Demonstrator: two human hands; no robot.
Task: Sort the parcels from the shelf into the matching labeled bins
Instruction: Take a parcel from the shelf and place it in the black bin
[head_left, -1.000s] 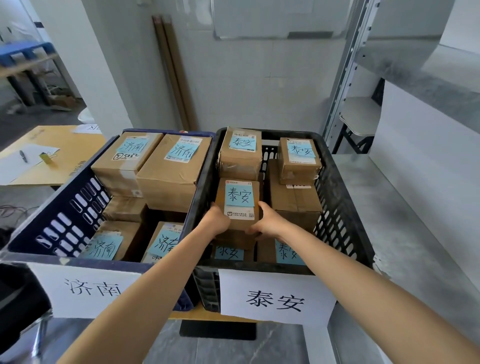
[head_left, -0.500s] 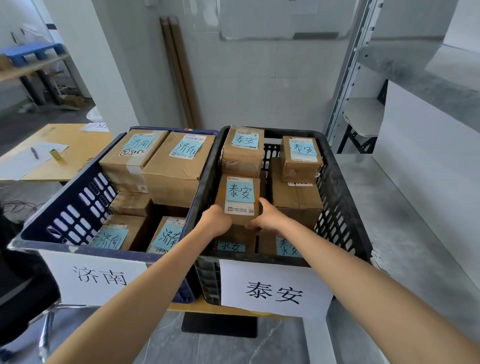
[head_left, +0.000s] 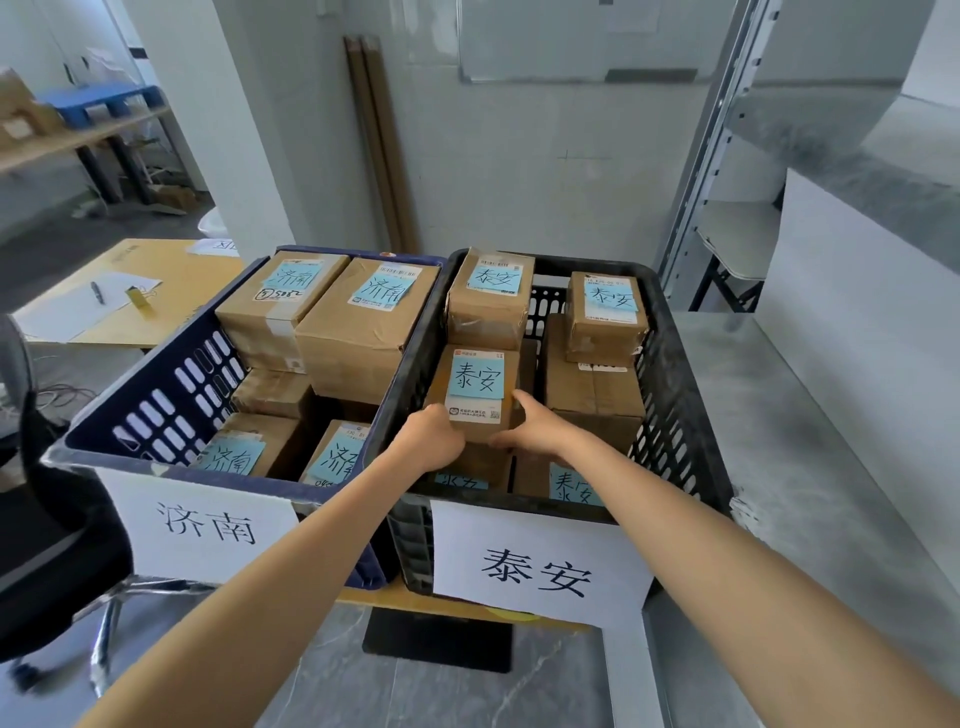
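Two bare forearms reach forward over the near rim of the black bin (head_left: 680, 395). A black chair (head_left: 47, 551) stands at the near left. On the fronts of the bins hang white signs: the 济南 sign (head_left: 208, 525) on the blue bin (head_left: 171, 395), and the 泰安 sign (head_left: 540, 566) on the black bin just beside it to the right.

Inside the black bin, both hands hold one parcel (head_left: 475, 384) by its near end. The left hand (head_left: 434, 441) has its fingers curled round the near left corner. The right hand (head_left: 535, 428) grips the near right corner with its thumb up along the edge. This parcel carries a blue note reading 泰安 and rests upon lower parcels in the left half of the bin. More boxes with the same note lie around it, two of them at the far end. The blue bin holds boxes marked 济南, stacked in two layers.

Farther left, a yellow desk (head_left: 171, 260) bears a sheet of paper (head_left: 72, 317), a pen (head_left: 97, 292) and a clip (head_left: 137, 299). At the far right stands a metal shelf (head_left: 737, 234), and brown strips (head_left: 379, 145) lean against the back wall.
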